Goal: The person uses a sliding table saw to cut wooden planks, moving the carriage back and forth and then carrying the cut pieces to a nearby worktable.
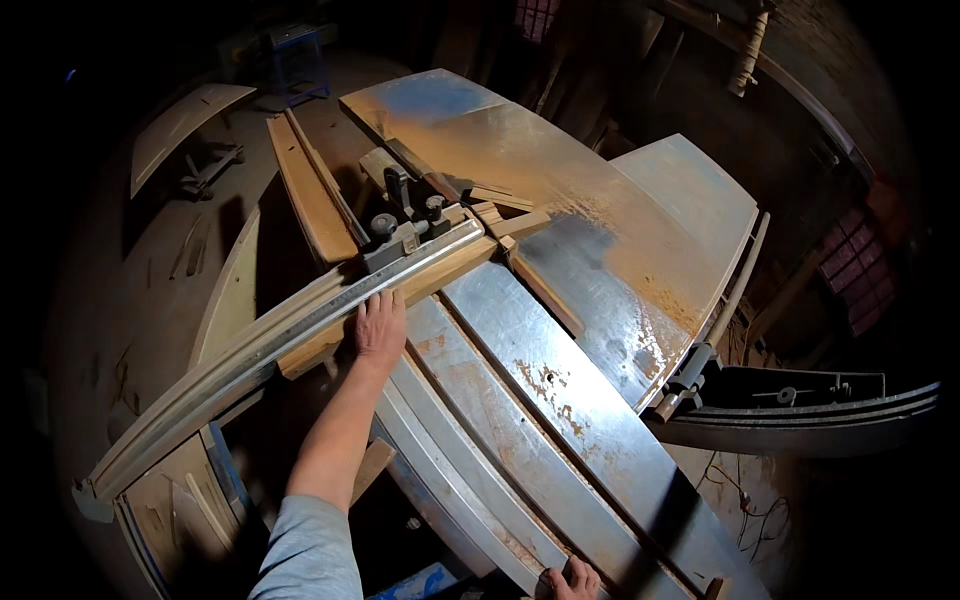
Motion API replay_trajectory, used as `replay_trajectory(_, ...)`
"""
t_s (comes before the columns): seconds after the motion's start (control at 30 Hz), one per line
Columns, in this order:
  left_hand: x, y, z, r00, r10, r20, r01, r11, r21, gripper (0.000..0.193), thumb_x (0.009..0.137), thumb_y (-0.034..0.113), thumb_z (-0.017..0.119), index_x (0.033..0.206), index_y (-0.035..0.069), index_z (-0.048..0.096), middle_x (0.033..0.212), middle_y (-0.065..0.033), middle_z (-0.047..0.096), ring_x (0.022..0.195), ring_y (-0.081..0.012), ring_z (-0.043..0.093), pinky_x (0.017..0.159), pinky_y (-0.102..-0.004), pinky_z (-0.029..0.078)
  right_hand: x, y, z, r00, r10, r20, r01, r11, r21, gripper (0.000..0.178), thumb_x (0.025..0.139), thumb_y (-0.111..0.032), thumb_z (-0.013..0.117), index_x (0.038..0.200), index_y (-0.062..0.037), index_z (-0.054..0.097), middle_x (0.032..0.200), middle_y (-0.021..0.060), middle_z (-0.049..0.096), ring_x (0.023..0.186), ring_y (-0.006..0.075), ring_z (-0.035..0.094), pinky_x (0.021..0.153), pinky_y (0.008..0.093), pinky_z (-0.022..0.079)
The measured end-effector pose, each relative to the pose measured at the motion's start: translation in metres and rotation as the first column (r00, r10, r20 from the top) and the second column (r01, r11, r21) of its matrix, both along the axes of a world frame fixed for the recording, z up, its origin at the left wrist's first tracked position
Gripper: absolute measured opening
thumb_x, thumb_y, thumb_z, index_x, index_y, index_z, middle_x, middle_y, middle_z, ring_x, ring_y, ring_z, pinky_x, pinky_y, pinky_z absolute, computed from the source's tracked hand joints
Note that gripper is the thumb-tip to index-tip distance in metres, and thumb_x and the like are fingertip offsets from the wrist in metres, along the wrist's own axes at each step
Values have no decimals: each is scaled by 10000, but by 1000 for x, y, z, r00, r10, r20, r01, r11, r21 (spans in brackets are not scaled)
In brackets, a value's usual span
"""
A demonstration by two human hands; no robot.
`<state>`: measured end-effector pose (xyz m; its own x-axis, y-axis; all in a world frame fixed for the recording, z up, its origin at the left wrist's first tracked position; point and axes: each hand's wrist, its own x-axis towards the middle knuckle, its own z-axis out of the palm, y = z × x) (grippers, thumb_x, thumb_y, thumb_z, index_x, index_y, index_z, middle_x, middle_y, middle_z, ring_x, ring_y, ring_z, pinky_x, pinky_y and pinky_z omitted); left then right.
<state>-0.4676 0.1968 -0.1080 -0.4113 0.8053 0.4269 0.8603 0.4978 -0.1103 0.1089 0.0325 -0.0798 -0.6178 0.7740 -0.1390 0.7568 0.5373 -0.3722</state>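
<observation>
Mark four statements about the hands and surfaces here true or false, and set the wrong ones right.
1. The left hand touches a long pale wooden board beside a curved-looking silver metal rail. True.
2. The right hand is out of view. False: it shows at the lower edge, by the grooved silver metal table.
3. Orange-brown sawdust lies on the broad grey metal tabletop. True.
4. The visible sleeve is bright red. False: it is pale grey-blue.
</observation>
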Motion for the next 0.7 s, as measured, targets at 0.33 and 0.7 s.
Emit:
replay_trajectory(0.33,17,17,18,941,254,224,-265,964,18,327,846,211,683,1096,17,598,1099,-159,586,1119,-344,540,958,-504,444,-2,-2,4,1000,-12,19,12,1000,26,764,703,-581,816,1284,-116,642,1451,256,454,1284,483,443,1023,597,395)
replay_trajectory(0.7,18,-46,81,855,-111,506,14,981,191,421,860,236,665,1174,-26,564,1117,-282,625,1113,-459,578,961,-515,461,0,-3,9,999,-11,-37,11,1000,6,777,719,-577,805,1328,-135,611,1469,247,436,1303,478,425,1044,581,382)
